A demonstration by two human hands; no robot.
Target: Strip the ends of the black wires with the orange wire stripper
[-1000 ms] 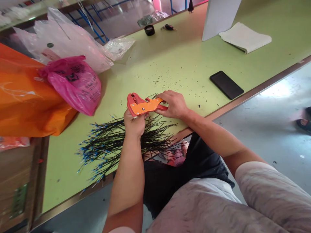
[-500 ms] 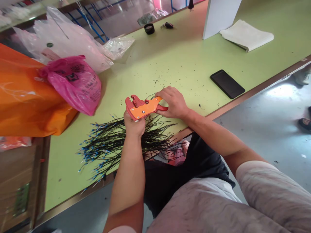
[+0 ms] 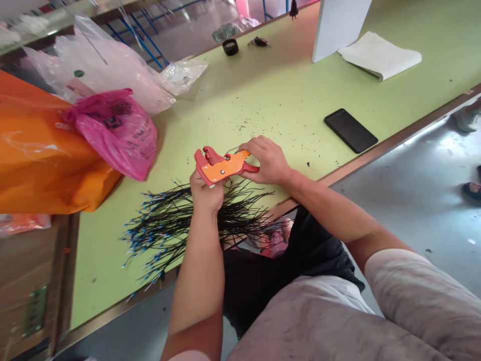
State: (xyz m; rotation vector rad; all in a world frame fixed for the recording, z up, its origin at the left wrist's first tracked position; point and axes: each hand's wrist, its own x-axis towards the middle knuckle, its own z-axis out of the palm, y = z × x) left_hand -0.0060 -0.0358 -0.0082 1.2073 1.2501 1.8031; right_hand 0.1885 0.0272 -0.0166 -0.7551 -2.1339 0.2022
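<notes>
An orange and red wire stripper point(image 3: 221, 167) sits across my two hands, with its jaws toward the left. My right hand point(image 3: 267, 161) is shut around its handles. My left hand point(image 3: 206, 195) grips a loose bundle of thin black wires point(image 3: 165, 235) just behind the tool's jaws, and the tool's head rests against those fingers. The wires fan out over the green table point(image 3: 289, 95), with blue-tipped ends spreading to the left. The wire ends inside the jaws are hidden.
A black phone point(image 3: 350, 130) lies near the table's right edge. Black scraps dot the tabletop. Pink point(image 3: 116, 135), orange point(image 3: 37, 160) and clear plastic bags point(image 3: 108, 70) crowd the left. Beyond stand a white board point(image 3: 338, 25) and folded white cloth point(image 3: 379, 55). Another person's foot point(image 3: 471, 191) shows on the floor.
The stripper has shifted slightly in my hands, and its red jaw end sits a little differently. Both hands stay on it, and the wire bundle stays in place.
</notes>
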